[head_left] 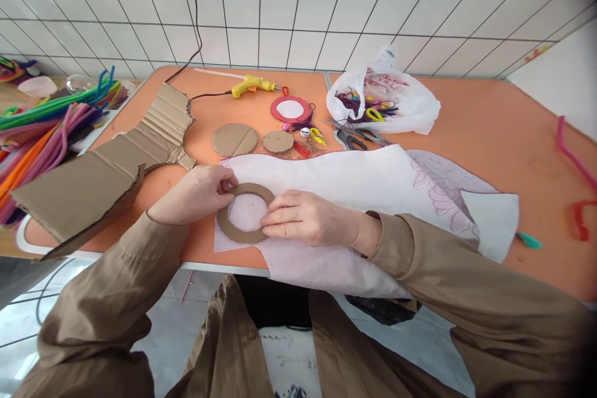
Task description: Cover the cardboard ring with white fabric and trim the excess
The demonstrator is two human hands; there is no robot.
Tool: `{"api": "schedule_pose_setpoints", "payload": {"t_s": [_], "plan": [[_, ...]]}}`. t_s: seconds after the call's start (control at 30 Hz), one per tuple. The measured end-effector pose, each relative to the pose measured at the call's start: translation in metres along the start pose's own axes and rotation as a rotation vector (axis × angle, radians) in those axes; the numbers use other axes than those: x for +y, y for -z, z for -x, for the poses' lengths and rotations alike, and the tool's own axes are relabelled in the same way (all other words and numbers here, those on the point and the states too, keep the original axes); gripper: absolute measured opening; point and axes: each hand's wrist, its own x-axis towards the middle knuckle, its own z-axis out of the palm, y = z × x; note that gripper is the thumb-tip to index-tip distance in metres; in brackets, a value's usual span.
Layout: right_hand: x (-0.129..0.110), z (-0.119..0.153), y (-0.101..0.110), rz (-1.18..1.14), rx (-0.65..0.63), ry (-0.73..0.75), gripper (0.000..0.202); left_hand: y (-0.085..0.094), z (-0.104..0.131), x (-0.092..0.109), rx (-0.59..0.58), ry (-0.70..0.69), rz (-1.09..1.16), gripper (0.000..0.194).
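A flat cardboard ring (230, 229) lies on a white sheet of fabric (340, 174) near the table's front edge. My left hand (196, 193) grips the ring's upper left rim between thumb and bent fingers. On the ring's right side, my right hand (310, 216) has its fingers together, pinching the rim, with the thumb hidden. Through the ring's hole the pale fabric shows, with small dark dots. Just behind the ring lie a cardboard disc (234, 139) and a smaller cardboard disc (278, 142).
A large cut cardboard piece (88, 189) lies at left, beside bundled pipe cleaners (41, 143). Toward the wall are a yellow glue gun (254, 85) with its cord, a red-rimmed disc (290, 110), scissors (349, 138) and a white plastic bag (415, 106) holding cords and trinkets.
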Motion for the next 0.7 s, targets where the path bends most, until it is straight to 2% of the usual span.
{"api": "schedule_pose_setpoints", "payload": {"t_s": [0.13, 0.33, 0.47, 0.7], "plan": [[0.0004, 0.0000, -0.0003, -0.026, 0.001, 0.012, 0.029, 0.0003, 0.0004, -0.0041, 0.015, -0.009, 0.047, 0.019], [-0.0001, 0.0014, -0.0007, -0.015, -0.005, 0.005, 0.029, 0.0006, -0.0005, -0.0079, 0.115, 0.071, 0.148, 0.025], [0.0006, 0.0029, -0.0020, -0.026, -0.005, 0.009, 0.028, -0.0009, -0.0011, -0.0062, 0.076, 0.058, 0.200, 0.026], [0.0006, 0.0038, -0.0027, -0.047, 0.010, 0.022, 0.026, -0.0012, -0.0017, -0.0080, 0.028, 0.044, 0.102, 0.022]]}}
